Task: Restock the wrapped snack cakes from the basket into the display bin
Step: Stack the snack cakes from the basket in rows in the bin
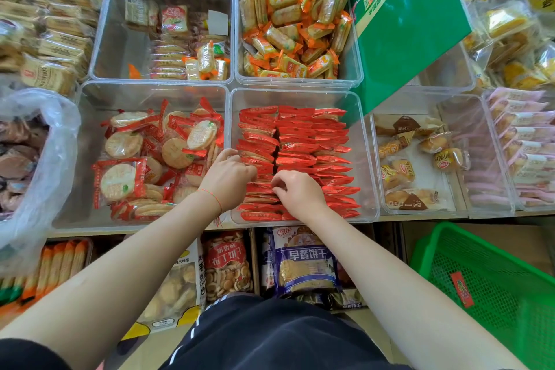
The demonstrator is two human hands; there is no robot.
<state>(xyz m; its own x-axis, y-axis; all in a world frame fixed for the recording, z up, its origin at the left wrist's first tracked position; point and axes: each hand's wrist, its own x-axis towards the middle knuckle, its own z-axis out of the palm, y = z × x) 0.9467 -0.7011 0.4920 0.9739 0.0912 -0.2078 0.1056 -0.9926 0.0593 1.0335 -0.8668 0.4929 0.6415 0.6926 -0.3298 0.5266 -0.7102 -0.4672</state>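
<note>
A clear plastic display bin (368, 159) holds red-wrapped snack cakes (312, 141) packed upright in two neat rows. My left hand (229, 177) reaches into the bin's near left part, its fingers curled down among the packs of the left row. My right hand (295, 192) sits just right of it, fingers curled and pinching at packs near the gap between the rows. What the fingertips hold is hidden. A green mesh basket (492, 288) stands at the lower right with a single red pack (461, 289) lying on its bottom.
Clear bins surround the target: round red-wrapped crackers (150, 153) to the left, orange-wrapped cakes (297, 30) behind, small buns (414, 159) to the right. A green sign (402, 27) leans over the back right. A plastic bag (39, 141) bulges at left. Bagged biscuits (303, 261) sit on the shelf below.
</note>
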